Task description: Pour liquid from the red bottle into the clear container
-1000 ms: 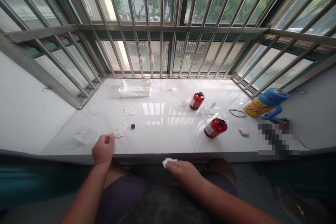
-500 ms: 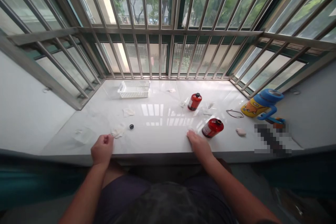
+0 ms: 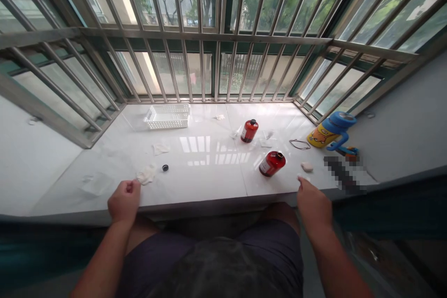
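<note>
My left hand is closed and rests by the sill's front edge at the left. Its fingertips meet a crumpled whitish cloth or tissue; whether they grip it is hidden. A small black cap lies just right of that. My right hand is in a pinch near the front edge at the right, with a faint pale scrap at its fingertips, too small to name. Just beyond them lies a beige lump. An uncapped red bottle stands left of this hand, and a capped red bottle stands farther back.
A white perforated basket stands at the back left. A blue and yellow bottle is at the right, beside a thin looped cord. Flat pale cloth and clear plastic lie at the left. Metal bars close off the back.
My right hand has moved right, from the left of the uncapped bottle to near the beige lump. My left hand stays by the crumpled cloth. The view has shifted slightly right.
</note>
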Motion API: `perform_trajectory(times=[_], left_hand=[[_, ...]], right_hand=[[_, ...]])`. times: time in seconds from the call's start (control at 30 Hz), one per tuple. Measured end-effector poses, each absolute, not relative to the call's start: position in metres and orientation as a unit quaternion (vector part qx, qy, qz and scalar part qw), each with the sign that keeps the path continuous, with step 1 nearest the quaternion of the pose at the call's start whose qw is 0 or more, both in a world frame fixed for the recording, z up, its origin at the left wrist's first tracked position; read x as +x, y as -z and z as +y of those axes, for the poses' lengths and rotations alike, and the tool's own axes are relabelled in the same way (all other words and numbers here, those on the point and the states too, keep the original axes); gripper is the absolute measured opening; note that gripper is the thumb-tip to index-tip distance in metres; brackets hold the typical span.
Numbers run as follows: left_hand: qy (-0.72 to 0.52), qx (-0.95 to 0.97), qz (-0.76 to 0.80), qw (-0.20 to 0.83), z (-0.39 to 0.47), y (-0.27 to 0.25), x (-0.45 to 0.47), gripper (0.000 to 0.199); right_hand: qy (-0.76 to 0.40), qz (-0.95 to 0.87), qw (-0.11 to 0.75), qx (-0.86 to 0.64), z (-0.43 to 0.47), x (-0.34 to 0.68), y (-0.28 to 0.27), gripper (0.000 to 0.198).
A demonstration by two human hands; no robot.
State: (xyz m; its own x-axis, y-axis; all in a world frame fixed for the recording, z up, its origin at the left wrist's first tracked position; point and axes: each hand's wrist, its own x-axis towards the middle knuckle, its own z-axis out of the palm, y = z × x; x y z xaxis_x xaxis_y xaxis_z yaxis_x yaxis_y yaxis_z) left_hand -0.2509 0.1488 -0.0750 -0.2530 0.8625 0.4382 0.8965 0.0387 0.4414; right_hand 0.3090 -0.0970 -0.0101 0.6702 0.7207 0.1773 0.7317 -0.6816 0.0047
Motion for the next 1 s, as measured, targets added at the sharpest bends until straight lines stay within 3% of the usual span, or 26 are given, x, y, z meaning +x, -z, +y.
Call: perform_trajectory(times=[0.2, 0.53, 0.77, 0.87, 1.0], left_hand=[[0.315, -0.616, -0.722, 0.012, 0.149, 0.074, -0.251, 0.027], [0.309, -0.623, -0.719, 0.007, 0.15, 0.074, -0.252, 0.028], [0.327, -0.607, -0.724, -0.033, 0.145, 0.068, -0.249, 0.029], [0.347, -0.592, -0.719, -0.107, 0.145, 0.061, -0.256, 0.031], [0.369, -0.574, -0.715, -0.153, 0.139, 0.052, -0.271, 0.037]], right_hand=[[-0.018, -0.465, -0.012, -0.885, -0.057, 0.242, 0.027, 0.039], [-0.178, -0.759, 0.1, -0.619, 0.003, 0.055, 0.013, 0.031], [-0.116, -0.688, 0.155, -0.699, -0.001, 0.134, -0.008, 0.045], [-0.032, -0.612, 0.085, -0.786, 0.009, 0.179, -0.002, 0.045], [-0.032, -0.586, 0.024, -0.809, 0.039, 0.199, 0.009, 0.034]])
